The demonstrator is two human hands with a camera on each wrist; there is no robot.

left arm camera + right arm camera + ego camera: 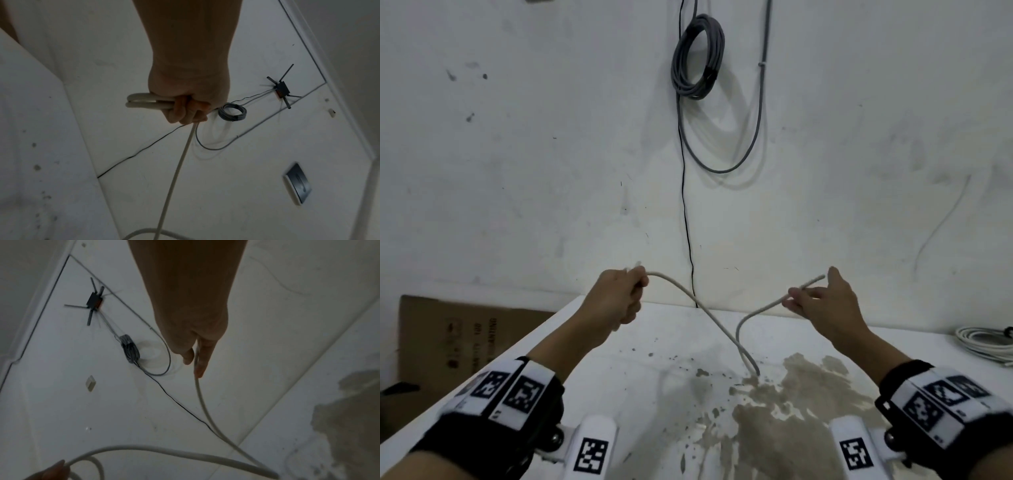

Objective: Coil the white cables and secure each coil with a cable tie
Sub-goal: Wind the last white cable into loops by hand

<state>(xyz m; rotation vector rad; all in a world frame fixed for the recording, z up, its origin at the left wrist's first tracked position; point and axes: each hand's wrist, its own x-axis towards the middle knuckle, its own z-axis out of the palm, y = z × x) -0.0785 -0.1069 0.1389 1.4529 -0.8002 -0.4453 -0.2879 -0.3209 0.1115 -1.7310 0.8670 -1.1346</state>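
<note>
The white table (619, 377), blotched with a brown patch of worn paint (784, 404), bears a coiled white cable (986, 344) at its far right edge and the low bend of another white cable (751, 366)

Utility/storage rm: scuffed wall (551, 154), wall router (281, 89), cardboard box (465, 335).

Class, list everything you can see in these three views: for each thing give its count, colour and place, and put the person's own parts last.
thin white cable: one, white, held up between both hands, its sagging bend touching the table.
stained white table: one, white with brown patches, below the hands.
bundled white cable coil: one, white, on the table's far right edge.
grey cable coil: one, grey, hanging on the wall.
thin black wire: one, black, running down the wall.
black antenna box: one, black, high on the wall.
brown cardboard box: one, brown, left of the table.
left hand: grips folded loops of the cable.
right hand: pinches the cable near its free end.
</note>
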